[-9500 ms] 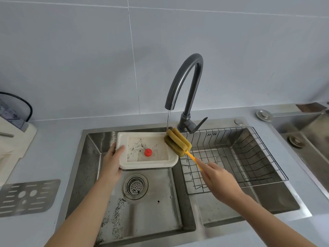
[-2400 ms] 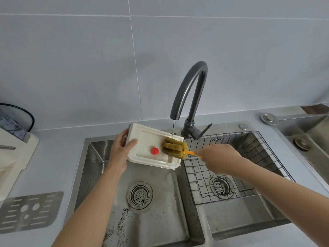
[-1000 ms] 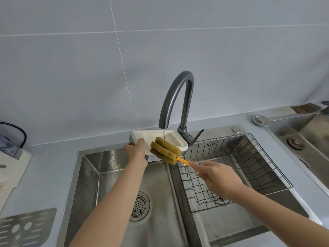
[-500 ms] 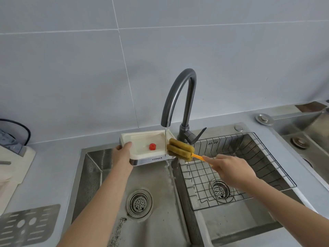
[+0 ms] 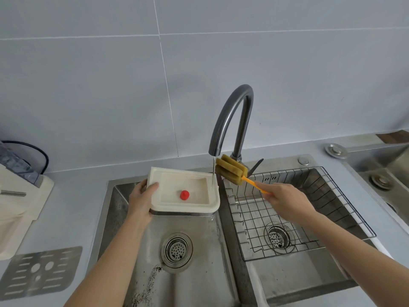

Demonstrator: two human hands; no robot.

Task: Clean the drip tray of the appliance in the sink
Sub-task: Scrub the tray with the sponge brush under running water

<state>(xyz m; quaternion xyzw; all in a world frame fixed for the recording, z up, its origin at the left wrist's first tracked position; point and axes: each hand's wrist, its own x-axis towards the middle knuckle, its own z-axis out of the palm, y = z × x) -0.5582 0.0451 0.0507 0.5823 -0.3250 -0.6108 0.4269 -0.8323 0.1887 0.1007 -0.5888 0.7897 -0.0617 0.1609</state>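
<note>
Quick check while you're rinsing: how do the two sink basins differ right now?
The left basin has dark grit scattered on its floor near the drain; the right basin looks free of grit. The right basin holds a wire rack over its drain, while the left basin has none. The drip tray is held over the left one. Both are stainless steel with round strainers.

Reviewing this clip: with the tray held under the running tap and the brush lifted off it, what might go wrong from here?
1. The left hand grips the drip tray by one end only; as water lands at the far end, it may tip or slip.
2. The stream strikes near the tray's right rim, so it may splash outward.
3. The sponge brush, held in the right hand, is off the tray, so leftover residue might go unscrubbed.
</note>
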